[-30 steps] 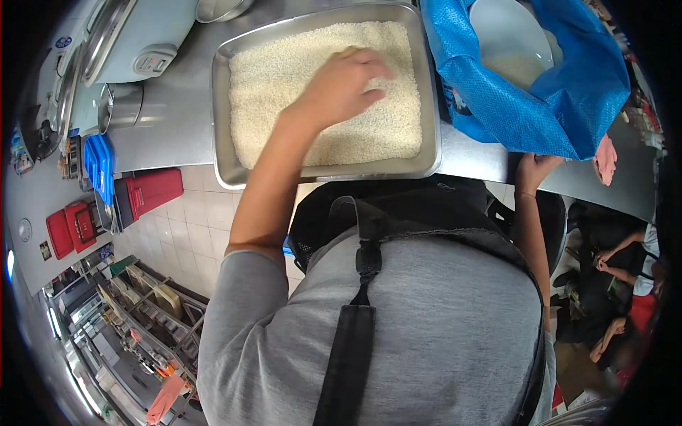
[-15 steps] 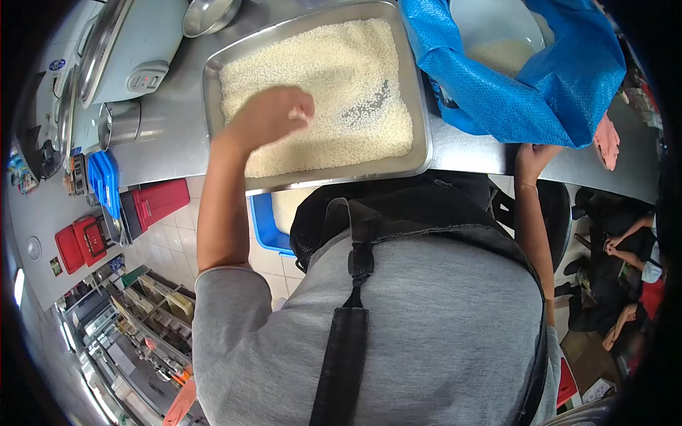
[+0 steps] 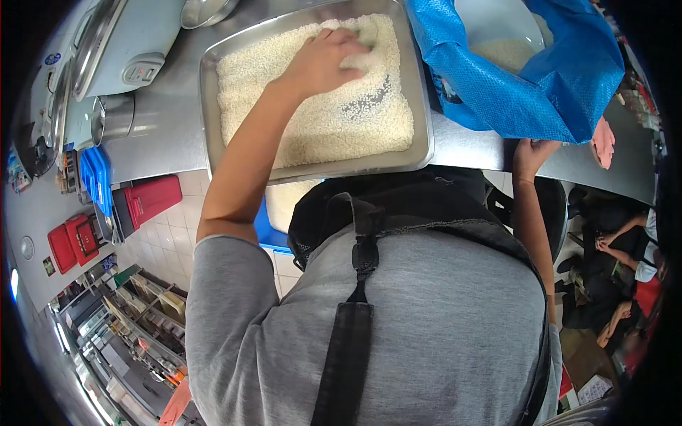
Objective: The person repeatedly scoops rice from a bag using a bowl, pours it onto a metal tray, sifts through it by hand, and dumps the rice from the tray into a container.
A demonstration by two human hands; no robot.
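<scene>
A metal tray (image 3: 320, 171) on the steel counter holds a layer of white rice (image 3: 312, 131), with a thin patch right of its middle where the metal shows through. Over the rice near the tray's far side is my left hand (image 3: 323, 62), its fingers spread and slightly blurred. My right hand (image 3: 534, 157) is at the counter's front edge, under the lower rim of a blue woven bag (image 3: 522, 106); its fingers are partly hidden by the bag. Inside the open bag, a white bowl (image 3: 497, 28) rests with rice around it.
A rice cooker (image 3: 131, 57), a metal pot (image 3: 117, 117) and a metal bowl (image 3: 206, 11) stand at the left. Pink gloves (image 3: 603, 144) lie right of the bag. Below the counter is a blue container (image 3: 273, 231) of rice. People sit at the far right.
From the tray's left part, my left hand has moved right and away from me over the rice, and its fingers have spread. My right hand remains by the bag.
</scene>
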